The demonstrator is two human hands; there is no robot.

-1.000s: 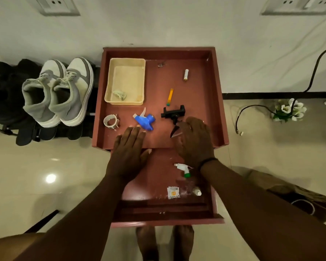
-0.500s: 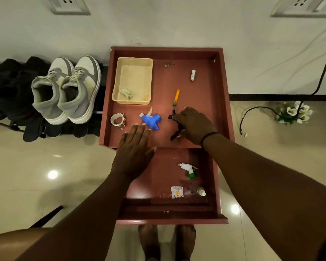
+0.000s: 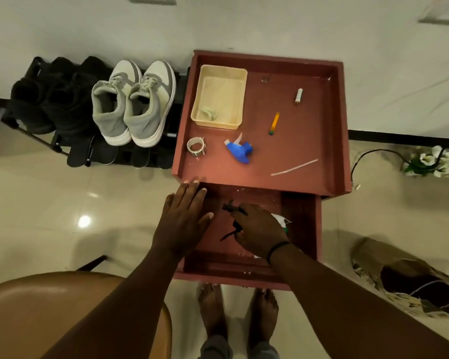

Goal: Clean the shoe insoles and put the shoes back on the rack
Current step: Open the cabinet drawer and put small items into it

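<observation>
Head view, shoes: the grey sneakers [image 3: 132, 104] sit side by side on the rack [image 3: 49, 141], heels toward you, just left of the red table [image 3: 340, 125]. No insoles show outside them; whether any are inside, you cannot tell.
Head view, right hand: your right hand [image 3: 259, 229] is down in the open drawer [image 3: 303, 229], fingers curled round a black sprayer head [image 3: 231, 221], its trigger poking out toward your left.
Head view, left hand: your left hand [image 3: 184, 218] lies flat, fingers straight and loose, holding nothing, over the drawer's left edge, fingertips near the table's front lip.
Head view, table top: cream tray [image 3: 219, 97] with a small scrap in it, tape roll [image 3: 196, 147], blue sprayer head [image 3: 239, 150], orange pen [image 3: 274, 123], a small white tube [image 3: 299, 95], a thin clear straw [image 3: 294, 167].
Head view, drawer: a white and green sprayer head [image 3: 281, 221] half hidden behind your right hand.
Head view, surroundings: dark shoes [image 3: 52, 97] further left on the rack, flowers [image 3: 429, 161] on the floor at right.
Progress, judged: you look to be handling cleaning gear only. No cleaning shows. Sneakers are on the rack, so either nothing is begun or all is finished and you are tidying up; you cannot tell which.
</observation>
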